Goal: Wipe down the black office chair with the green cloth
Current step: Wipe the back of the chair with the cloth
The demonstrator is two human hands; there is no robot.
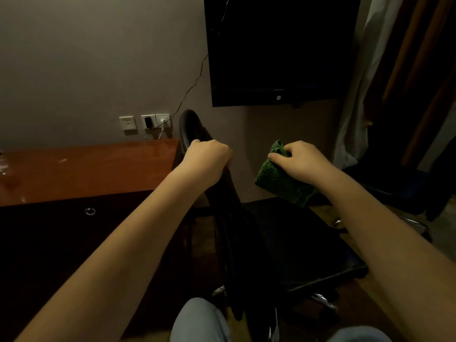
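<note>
The black office chair (291,245) stands in front of me, seen edge-on along its backrest, with the seat to the right. My left hand (207,161) grips the top edge of the backrest. My right hand (301,161) holds the bunched green cloth (278,178) in the air above the seat, to the right of the backrest and apart from it. The chair's chrome base shows low down, partly hidden by the seat.
A glossy brown desk (86,169) with a dark drawer front and ring pull (90,211) stands at the left, close to the chair. A wall-mounted black TV (276,50) hangs above. Wall sockets (148,122) with cables sit behind the desk. Curtains (365,82) hang at the right.
</note>
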